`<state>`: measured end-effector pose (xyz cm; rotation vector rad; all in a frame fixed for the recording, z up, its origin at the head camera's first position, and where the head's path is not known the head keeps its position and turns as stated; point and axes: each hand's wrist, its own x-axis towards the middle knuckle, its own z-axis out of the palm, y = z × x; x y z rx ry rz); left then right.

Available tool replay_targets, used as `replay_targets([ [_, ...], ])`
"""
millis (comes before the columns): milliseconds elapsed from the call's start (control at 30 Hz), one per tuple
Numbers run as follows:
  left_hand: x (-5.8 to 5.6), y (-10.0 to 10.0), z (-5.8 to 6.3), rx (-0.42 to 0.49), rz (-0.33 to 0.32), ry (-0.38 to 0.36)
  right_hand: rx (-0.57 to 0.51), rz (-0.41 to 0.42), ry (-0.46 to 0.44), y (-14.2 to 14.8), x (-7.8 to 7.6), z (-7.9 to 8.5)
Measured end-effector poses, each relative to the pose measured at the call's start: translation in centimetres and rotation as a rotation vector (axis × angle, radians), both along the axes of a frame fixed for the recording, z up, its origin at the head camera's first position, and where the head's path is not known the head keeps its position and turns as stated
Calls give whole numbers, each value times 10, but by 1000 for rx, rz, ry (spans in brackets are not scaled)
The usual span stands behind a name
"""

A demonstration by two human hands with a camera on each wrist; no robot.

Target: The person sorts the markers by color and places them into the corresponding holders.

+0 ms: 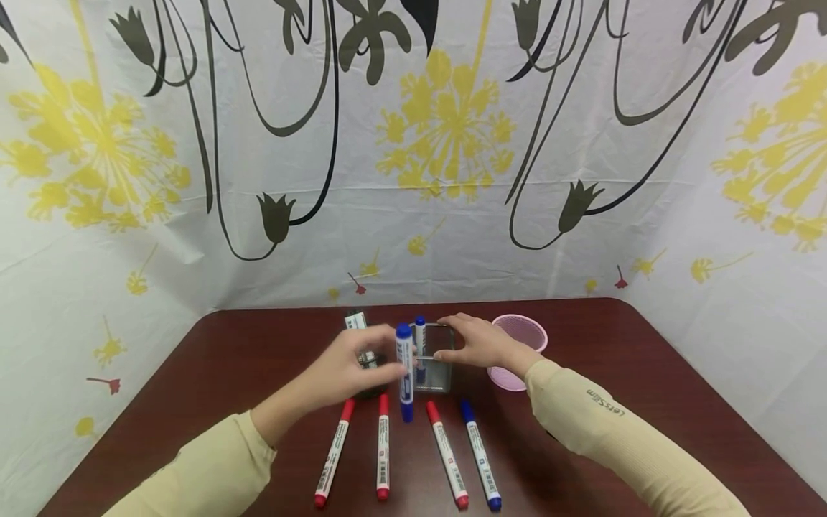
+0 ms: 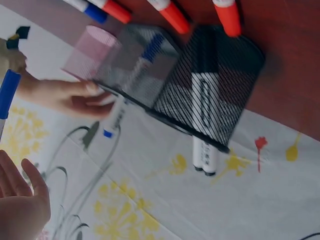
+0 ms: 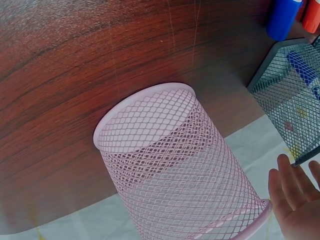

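My left hand [image 1: 349, 365] pinches a blue whiteboard marker [image 1: 405, 366] between thumb and fingers, upright with one blue end up, in front of a grey mesh pen holder [image 1: 437, 382]. My right hand [image 1: 481, 346] grips the right side of that holder, thumb at the near rim and fingers at the far rim. One blue marker [image 1: 421, 336] stands inside it. Directly left is a darker mesh holder [image 2: 237, 62] containing black-capped markers [image 2: 205, 107], partly hidden by my left hand in the head view.
A pink mesh cup [image 1: 517, 327] stands right of the holders, partly behind my right wrist. On the dark wooden table [image 1: 258, 359] before me lie red markers [image 1: 383, 452], [image 1: 334, 452], [image 1: 447, 456] and a blue marker [image 1: 481, 456]. A patterned curtain [image 1: 362, 237] hangs behind.
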<state>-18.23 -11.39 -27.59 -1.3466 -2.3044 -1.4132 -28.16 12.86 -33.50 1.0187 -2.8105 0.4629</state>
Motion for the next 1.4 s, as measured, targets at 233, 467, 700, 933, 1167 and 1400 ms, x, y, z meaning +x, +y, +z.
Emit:
replay_targets([
  [233,-22,-7,3,12,91,-46,-2,-6,-2,-1,0,1],
  [467,-33,-7,19,53,118,-116,-7,-7,2,-1,0,1],
  [700,-58,-7,20,110,201,-130,0,-8,3,0,0,2],
  [933,-76,-2,22,138,272,-156,-2,-16,-30,0,0,1],
  [1167,-92,6,24,150,307,-157,-2,-12,-27,0,0,0],
  [1400,-109,12,22,147,360,-132,9,-24,-28,0,-1,0],
])
